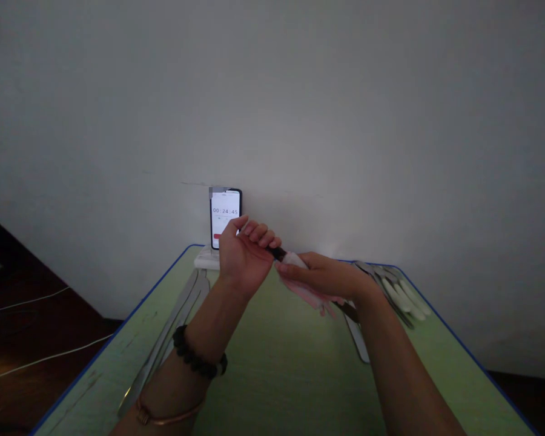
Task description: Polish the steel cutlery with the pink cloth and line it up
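Note:
My left hand (245, 254) is raised over the green table (281, 363), its fingers closed round the dark handle of a knife (278, 252). My right hand (322, 275) wraps a pink and white cloth (306, 290) round the knife's blade, fingers pressed together. The blade itself is hidden inside the cloth. A black bead bracelet and a thin bangle sit on my left wrist.
A phone (226, 215) with a running timer leans against the white wall at the table's back edge. Several knives (172, 327) lie along the left side, and several more pieces of cutlery (397, 293) lie at the right. White cables (36, 357) cross the dark floor at left.

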`<control>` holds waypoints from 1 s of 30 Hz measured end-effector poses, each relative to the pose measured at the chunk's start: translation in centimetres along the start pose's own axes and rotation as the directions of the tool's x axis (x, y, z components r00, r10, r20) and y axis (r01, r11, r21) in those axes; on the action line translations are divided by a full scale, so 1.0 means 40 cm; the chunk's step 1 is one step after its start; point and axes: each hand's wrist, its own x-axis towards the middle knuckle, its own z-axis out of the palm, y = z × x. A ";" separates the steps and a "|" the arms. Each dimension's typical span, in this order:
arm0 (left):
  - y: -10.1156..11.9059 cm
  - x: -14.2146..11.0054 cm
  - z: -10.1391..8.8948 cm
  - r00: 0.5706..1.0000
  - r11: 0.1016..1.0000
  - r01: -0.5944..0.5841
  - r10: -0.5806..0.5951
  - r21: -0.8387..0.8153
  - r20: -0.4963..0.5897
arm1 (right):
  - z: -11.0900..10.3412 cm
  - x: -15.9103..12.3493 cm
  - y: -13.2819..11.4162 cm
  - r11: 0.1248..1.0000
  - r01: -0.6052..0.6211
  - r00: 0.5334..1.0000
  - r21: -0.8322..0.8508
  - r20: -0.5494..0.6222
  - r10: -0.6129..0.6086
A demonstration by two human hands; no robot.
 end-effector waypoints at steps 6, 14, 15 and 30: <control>-0.012 -0.002 0.005 0.998 0.997 0.068 -0.068 0.031 0.004 | 0.000 0.003 0.002 1.000 0.017 1.000 0.002 0.007 -0.017; -0.011 0.003 0.001 0.998 1.000 0.014 -0.012 0.019 -0.065 | 0.005 0.010 0.005 1.000 -0.007 1.000 0.005 0.025 0.007; -0.010 0.003 0.001 0.997 1.000 -0.003 0.004 0.019 -0.074 | 0.005 0.009 0.004 1.000 -0.010 1.000 0.004 0.023 0.010; -0.007 -0.005 0.006 0.998 1.000 -0.016 0.016 0.001 -0.059 | 0.014 0.018 0.006 1.000 -0.003 0.995 0.025 0.095 0.000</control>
